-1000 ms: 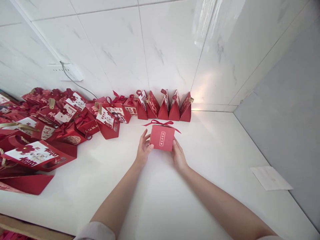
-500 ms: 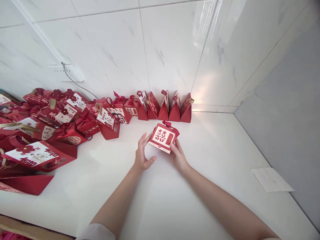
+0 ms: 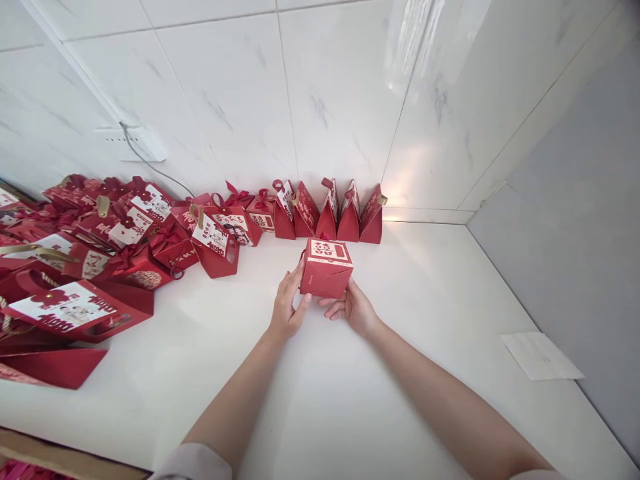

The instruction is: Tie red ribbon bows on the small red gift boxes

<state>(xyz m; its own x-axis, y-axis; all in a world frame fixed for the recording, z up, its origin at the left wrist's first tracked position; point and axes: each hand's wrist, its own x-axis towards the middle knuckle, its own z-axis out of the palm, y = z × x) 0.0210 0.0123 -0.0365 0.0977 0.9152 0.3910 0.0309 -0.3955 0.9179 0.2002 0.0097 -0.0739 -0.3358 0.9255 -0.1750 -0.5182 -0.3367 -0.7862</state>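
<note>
A small red box (image 3: 327,273) with a white label and red characters is held above the white table, its plain red bottom side turned to me. My left hand (image 3: 289,303) grips its left side, thumb at the lower left edge. My right hand (image 3: 354,308) is at its lower right corner, the fingers partly curled below the box and touching its edge. Behind it, along the wall, stands a row of red pointed boxes (image 3: 327,223).
Many red gift boxes (image 3: 145,267) are piled on the left of the white table (image 3: 425,400). A white paper (image 3: 543,355) lies at the right edge. A cable (image 3: 150,164) runs down from a wall socket. A carton edge (image 3: 65,460) shows at the lower left.
The box has been tilted so that its bottom side now shows. My left hand has closed on its left side, and my right hand has shifted down to below its corner.
</note>
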